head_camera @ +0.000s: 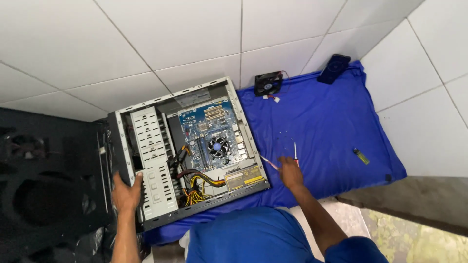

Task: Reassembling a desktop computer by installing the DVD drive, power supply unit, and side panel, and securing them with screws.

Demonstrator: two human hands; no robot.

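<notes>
The open computer case (pixel 187 146) lies on its side on a blue cloth (pixel 331 131) spread over the tiled floor. The left hand (pixel 126 192) grips the case's front corner, fingers curled over the drive cage. The right hand (pixel 291 173), just beside the case's power-supply end, has its fingers closed around a red-handled screwdriver (pixel 295 152). A small black fan (pixel 268 83) lies beyond the case.

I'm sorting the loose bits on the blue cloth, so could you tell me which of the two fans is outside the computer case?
The black square fan lies loose at the far edge of the blue cloth, wires trailing. The other fan sits on the circuit board inside the case.
</notes>
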